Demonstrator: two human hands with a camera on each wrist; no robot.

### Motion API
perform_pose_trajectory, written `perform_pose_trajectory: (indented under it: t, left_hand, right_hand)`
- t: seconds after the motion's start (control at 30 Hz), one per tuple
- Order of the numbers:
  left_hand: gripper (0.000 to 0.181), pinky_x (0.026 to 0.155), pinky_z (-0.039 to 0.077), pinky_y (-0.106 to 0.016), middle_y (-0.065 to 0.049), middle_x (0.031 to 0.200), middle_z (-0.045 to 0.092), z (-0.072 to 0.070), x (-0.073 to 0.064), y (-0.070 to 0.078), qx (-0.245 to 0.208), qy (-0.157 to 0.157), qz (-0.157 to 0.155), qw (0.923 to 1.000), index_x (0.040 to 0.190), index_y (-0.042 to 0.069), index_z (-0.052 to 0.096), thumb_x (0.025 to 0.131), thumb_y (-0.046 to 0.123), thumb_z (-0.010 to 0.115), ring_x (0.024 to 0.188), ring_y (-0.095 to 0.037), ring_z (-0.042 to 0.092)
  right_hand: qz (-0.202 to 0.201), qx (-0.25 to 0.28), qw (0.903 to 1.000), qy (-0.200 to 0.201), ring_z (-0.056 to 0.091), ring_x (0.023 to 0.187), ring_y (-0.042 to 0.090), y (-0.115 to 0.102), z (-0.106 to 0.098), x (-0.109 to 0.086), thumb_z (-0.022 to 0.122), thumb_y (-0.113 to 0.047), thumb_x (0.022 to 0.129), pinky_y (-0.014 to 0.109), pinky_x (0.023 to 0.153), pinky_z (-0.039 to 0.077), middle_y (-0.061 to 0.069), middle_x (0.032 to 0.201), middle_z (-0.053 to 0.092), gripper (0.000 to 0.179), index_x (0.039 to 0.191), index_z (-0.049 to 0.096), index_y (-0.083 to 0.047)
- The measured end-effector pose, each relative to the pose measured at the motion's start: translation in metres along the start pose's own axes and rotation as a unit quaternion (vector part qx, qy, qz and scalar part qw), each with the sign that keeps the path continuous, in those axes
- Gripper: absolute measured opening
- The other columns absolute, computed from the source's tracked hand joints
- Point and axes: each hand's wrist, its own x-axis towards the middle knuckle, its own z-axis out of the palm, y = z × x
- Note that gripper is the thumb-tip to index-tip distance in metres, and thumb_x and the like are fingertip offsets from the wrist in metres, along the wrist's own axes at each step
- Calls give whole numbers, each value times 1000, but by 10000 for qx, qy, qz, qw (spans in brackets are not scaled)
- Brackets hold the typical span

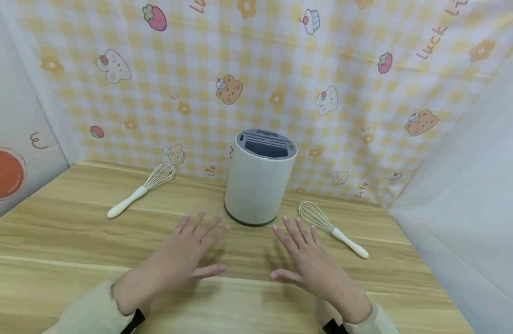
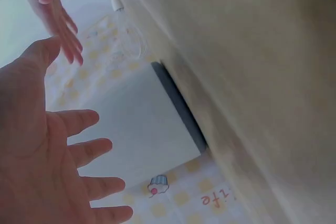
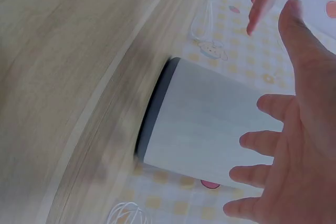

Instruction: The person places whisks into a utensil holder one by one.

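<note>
Both hands hover over the table with fingers spread and nothing in them. The left hand [image 1: 187, 250] is in front and to the left of a white oval utensil holder [image 1: 256, 190], which has a grey slotted top and a dark base. My right hand [image 1: 310, 264] is in front and to the right of the same holder. On the left of the table lies a white-handled whisk [image 1: 135, 197], its wires pointing toward the back. A second whisk [image 1: 335, 232] lies just beyond the right hand, handle toward the right. In both wrist views the holder's pale side [image 2: 142, 124] fills the space past the fingers.
The wood-grain table [image 1: 239, 297] runs back to a yellow checked curtain [image 1: 189, 69] with cartoon prints, close behind the holder. White cloth [image 1: 461, 185] hangs along the right side, and a pale printed sheet [image 1: 22, 93] along the left.
</note>
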Motion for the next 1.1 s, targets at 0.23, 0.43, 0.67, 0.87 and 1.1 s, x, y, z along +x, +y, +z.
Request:
perform_pose_trajectory:
  t: [0.23,0.43,0.67,0.87,1.1]
  left_hand:
    - [74,107,23,-58,-11,150,29,-14,11,-13,-660,108,-368,9971,145,14,30,88,57,48,135,-42,27]
    - [63,102,31,-58,-12,148,33,-33,29,-33,-1615,493,-940,9811,146,16,28,94,46,46,131,-39,36]
    - [47,102,37,-50,-15,139,46,-46,64,-59,-3027,1255,-1173,9375,139,9,42,98,32,44,124,-34,47]
    - [38,96,45,-41,-10,130,56,-45,95,-73,-3751,1662,-1400,9012,132,9,50,97,23,47,113,-24,55]
    - [37,98,43,-40,-7,130,56,-44,125,-81,-4127,1729,-1740,8772,132,11,50,97,23,45,115,-23,54]
  right_hand:
    - [24,463,9975,536,30,134,42,5,0,8,54,-52,86,59,102,31,17,149,29,75,144,33,-10]
    - [424,1344,9807,1352,42,128,35,17,-9,25,61,-27,89,51,102,37,15,140,43,56,137,41,-6]
    - [933,2756,9250,2443,54,110,32,29,-33,59,57,-8,90,46,94,45,20,122,56,34,122,51,4]
    - [1955,3730,8670,2664,55,105,24,40,-51,88,54,-9,91,39,89,46,16,118,58,30,119,53,1]
    - [2771,3983,8311,2716,54,106,20,50,-62,120,53,-18,91,29,85,44,10,120,58,31,120,56,-5]
